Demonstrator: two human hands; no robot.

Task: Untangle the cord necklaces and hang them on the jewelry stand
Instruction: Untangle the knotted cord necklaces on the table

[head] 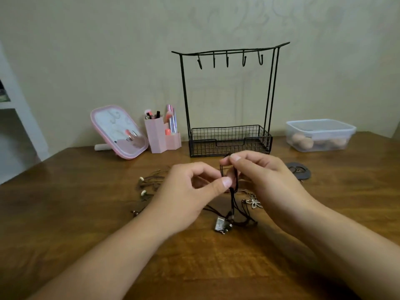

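A dark cord necklace (233,198) hangs between my hands above the wooden table (65,202). My left hand (188,191) pinches the cord between thumb and forefinger. Slightly higher, my right hand (262,176) pinches its top loop. Its square metal pendant (220,225) lies on the table below. More brown cords with pale beads (144,186) lie tangled to the left, and a silver flower pendant (255,202) lies to the right. The black wire jewelry stand (229,92) stands behind, its several hooks bare.
A pink mirror (119,132) and a pink brush holder (161,135) stand at the back left. A clear plastic box (320,135) sits back right, and a dark round disc (299,169) lies beside my right hand. White shelving (13,118) stands at the far left.
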